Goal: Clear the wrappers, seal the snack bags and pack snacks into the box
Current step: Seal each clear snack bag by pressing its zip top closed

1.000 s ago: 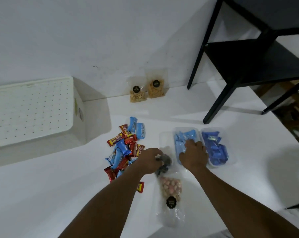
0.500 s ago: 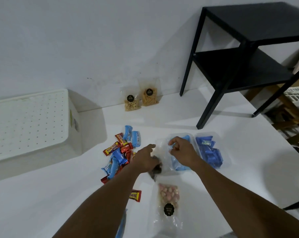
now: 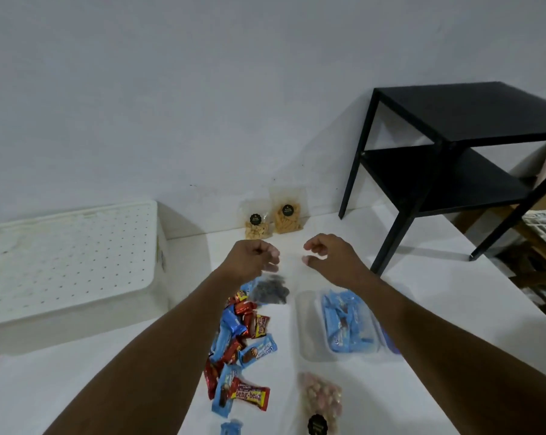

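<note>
Between the pinching hands [image 3: 253, 255] [image 3: 331, 257], a clear bag [image 3: 271, 290] hangs, dark-filled.

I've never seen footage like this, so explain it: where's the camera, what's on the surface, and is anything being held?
No machine: these are a person's bare hands, filmed by one wide-angle camera on the head, looking down. The left hand is closed and seems to pinch the top of a clear bag of dark snacks; whether the right hand grips it is unclear. On the surface lie a pile of red and blue wrapped bars, a clear tray of blue packets, a bag of pinkish nuts and a white perforated box. Two snack bags lean against the wall, near a black side table.
</note>
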Action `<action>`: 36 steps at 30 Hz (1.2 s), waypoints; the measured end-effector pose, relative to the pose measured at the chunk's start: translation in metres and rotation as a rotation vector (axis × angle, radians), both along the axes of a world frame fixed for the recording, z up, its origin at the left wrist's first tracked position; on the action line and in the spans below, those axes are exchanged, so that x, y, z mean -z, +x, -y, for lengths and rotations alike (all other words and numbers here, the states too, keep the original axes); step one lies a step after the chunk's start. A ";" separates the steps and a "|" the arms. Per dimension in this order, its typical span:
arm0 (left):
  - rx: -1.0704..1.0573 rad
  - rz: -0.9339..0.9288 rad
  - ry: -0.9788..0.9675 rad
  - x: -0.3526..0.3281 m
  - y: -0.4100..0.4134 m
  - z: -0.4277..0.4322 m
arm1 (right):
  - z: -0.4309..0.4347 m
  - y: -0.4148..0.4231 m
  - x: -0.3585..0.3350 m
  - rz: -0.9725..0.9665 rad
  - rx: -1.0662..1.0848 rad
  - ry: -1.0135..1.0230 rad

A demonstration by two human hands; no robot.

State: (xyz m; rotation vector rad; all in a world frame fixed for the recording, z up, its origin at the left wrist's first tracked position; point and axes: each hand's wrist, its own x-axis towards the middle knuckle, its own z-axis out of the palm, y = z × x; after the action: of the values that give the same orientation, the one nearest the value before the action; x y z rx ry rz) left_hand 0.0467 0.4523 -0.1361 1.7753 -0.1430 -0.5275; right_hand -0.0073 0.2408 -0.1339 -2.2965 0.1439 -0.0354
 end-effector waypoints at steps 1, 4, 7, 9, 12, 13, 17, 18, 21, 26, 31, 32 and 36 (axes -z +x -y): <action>-0.028 -0.010 -0.032 -0.005 0.001 -0.005 | 0.002 0.003 -0.006 -0.047 0.014 0.064; -0.081 -0.018 -0.110 -0.021 0.005 -0.016 | 0.001 0.006 -0.022 -0.098 0.036 0.253; -0.109 0.011 -0.101 -0.035 0.009 -0.023 | -0.008 0.013 -0.039 -0.072 0.007 0.286; -0.143 0.062 -0.101 -0.042 0.012 -0.026 | -0.016 0.021 -0.047 -0.051 -0.013 0.220; -0.175 0.126 -0.100 -0.054 0.014 -0.032 | -0.026 0.030 -0.057 -0.026 -0.008 0.180; -0.179 0.132 -0.112 -0.059 0.014 -0.034 | -0.029 0.031 -0.061 -0.018 -0.005 0.200; -0.132 0.128 -0.114 -0.077 0.011 -0.042 | -0.038 0.029 -0.076 -0.001 -0.024 0.291; -0.114 0.156 -0.093 -0.080 0.011 -0.043 | -0.040 0.029 -0.079 0.001 -0.032 0.302; -0.136 0.250 -0.062 -0.089 0.009 -0.045 | -0.047 0.030 -0.090 0.013 -0.042 0.359; -0.130 0.271 -0.105 -0.097 0.007 -0.043 | -0.058 0.029 -0.095 0.070 -0.056 0.434; -0.081 0.159 -0.117 -0.102 0.004 -0.050 | -0.058 0.027 -0.102 0.088 -0.073 0.458; -0.066 0.164 -0.096 -0.103 0.003 -0.050 | -0.058 0.026 -0.105 0.077 -0.094 0.460; -0.095 0.217 -0.100 -0.109 0.001 -0.050 | -0.058 0.022 -0.112 -0.009 -0.180 0.515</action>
State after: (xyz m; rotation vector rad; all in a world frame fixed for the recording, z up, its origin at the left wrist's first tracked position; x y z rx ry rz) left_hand 0.0476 0.5022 -0.0270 1.7288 -0.2311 -0.2539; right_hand 0.0142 0.2989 -0.0220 -1.7871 -0.0473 0.0950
